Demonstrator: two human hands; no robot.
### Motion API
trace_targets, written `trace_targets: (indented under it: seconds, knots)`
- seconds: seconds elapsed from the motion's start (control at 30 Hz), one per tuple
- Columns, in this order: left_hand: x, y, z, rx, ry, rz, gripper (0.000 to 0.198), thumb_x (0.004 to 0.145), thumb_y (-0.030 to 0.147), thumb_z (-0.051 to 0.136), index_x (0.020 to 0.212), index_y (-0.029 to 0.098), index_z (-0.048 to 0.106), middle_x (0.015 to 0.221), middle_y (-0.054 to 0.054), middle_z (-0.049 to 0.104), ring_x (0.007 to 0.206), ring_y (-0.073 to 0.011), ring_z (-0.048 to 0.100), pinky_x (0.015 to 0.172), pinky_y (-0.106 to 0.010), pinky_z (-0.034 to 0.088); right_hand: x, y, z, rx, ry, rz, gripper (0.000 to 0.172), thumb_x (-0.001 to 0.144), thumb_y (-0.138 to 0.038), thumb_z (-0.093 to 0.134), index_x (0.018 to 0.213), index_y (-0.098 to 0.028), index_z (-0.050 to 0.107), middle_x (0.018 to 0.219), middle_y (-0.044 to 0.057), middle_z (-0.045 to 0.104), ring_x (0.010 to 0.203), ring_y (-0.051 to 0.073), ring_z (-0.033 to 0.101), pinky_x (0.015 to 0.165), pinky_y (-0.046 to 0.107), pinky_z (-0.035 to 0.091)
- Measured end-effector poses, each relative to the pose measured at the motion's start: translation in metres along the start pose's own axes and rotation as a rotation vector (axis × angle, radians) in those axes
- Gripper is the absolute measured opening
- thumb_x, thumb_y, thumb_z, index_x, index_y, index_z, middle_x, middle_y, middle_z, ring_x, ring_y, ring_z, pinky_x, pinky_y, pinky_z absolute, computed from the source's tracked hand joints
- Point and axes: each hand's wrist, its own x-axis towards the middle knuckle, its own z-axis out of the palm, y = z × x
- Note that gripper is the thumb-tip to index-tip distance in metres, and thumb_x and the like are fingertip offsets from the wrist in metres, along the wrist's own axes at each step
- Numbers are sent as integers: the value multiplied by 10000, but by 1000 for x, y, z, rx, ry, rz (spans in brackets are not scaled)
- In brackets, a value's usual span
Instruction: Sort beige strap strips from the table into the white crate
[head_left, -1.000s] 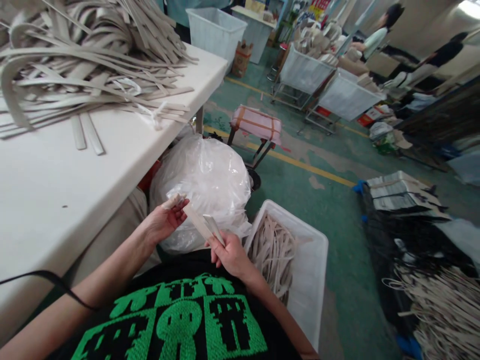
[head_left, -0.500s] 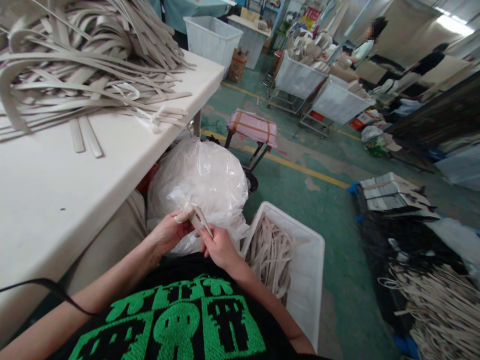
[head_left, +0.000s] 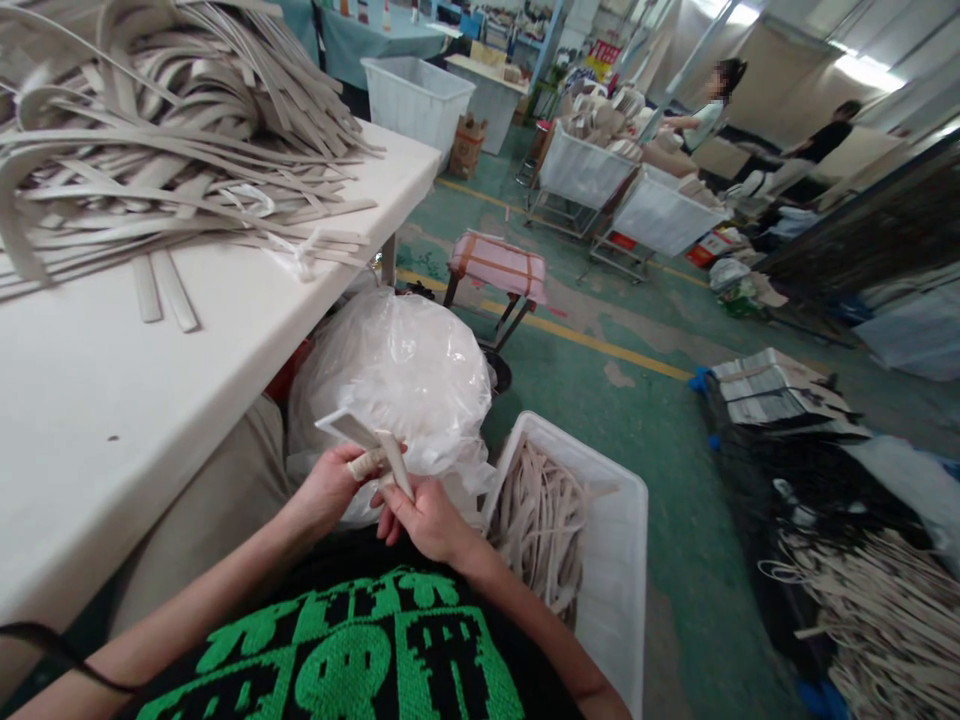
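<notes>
Left hand (head_left: 330, 492): you pinch the beige strips (head_left: 395, 462) from the left, with a pale wrap (head_left: 367, 463) covering one digit.
Right hand (head_left: 429, 515): your thumb and fingers pinch their near end, just beside your left hand.
Beige strips: between your two hands, beyond your black shirt (head_left: 341, 650); one length points far left, another slants near right. You cannot tell here whether it is one bent piece or two.
Beyond your hands: a bulging clear plastic bag (head_left: 397, 360).
Left side: a white table (head_left: 187, 400) bearing a large heap of strips (head_left: 187, 130); two short ends (head_left: 166, 290) stick out on its near side.
Right side: a white bin (head_left: 615, 560) holding tangled strips (head_left: 540, 520).
Far: a pink-topped stool (head_left: 495, 264).
</notes>
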Motion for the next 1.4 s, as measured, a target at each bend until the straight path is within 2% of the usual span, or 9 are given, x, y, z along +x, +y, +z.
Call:
trace_targets:
  seconds: [0.13,0.33,0.53,0.73,0.87,1.0,1.17,1.3,1.4]
  knots:
    - [-1,10,-6,-200,132,-9,393,537,392,956,822,164,809,739,-57,760,612,-165,650,576,-265,531,-7,8,1,16,-34,8,475,983,-610,464,942,-165,627,617,-21,634,478,103,594,483,200,427]
    - [-12,-4,-2,4,-117,-11,358,660,497,864,750,158,797,603,-55,687,474,-175,573,490,-304,469,3,8,6,-3,62,31,439,1023,-553,440,947,-161,623,617,-24,625,490,98,597,504,202,448]
    - [-17,-7,-3,323,-166,15,323,740,488,802,582,215,733,501,-25,627,521,-198,580,630,-316,501,6,9,7,150,68,2,403,1048,-515,421,1086,-163,615,676,-25,648,492,94,604,507,196,449]
    - [-22,-7,-4,293,-233,-89,336,662,415,881,917,209,808,667,-48,718,662,-228,638,689,-306,541,2,11,2,146,137,59,381,1049,-513,428,1011,-172,595,659,-33,633,484,87,590,485,178,437]
    - [1,2,-1,-106,47,-71,339,785,453,786,990,183,758,925,-90,769,860,-228,710,802,-313,587,1,19,0,25,162,70,401,1039,-534,438,955,-176,597,621,-46,613,465,83,576,476,173,421]
    - [29,24,-5,-314,427,88,93,915,249,668,930,183,732,882,-42,765,746,-127,709,727,-206,583,1,29,-1,-57,98,85,509,1034,-585,385,897,-164,637,628,-14,635,511,113,611,534,214,454]
    - [33,29,-5,-320,389,134,81,858,151,708,929,131,741,792,-64,756,660,-135,702,643,-210,584,14,21,-5,-220,128,-32,450,1034,-521,425,1098,-170,700,856,44,732,824,189,691,796,301,510]
    - [26,16,0,-289,344,131,114,786,171,760,890,128,747,808,-82,763,664,-157,706,559,-213,550,31,9,2,-174,37,14,413,1026,-492,452,926,-163,681,657,11,674,594,154,661,638,262,506]
    - [16,3,4,-186,186,148,194,731,302,823,790,134,745,683,-64,718,528,-159,629,462,-244,482,42,3,1,-87,126,21,412,1021,-515,438,936,-166,639,575,-20,613,462,127,591,498,222,450]
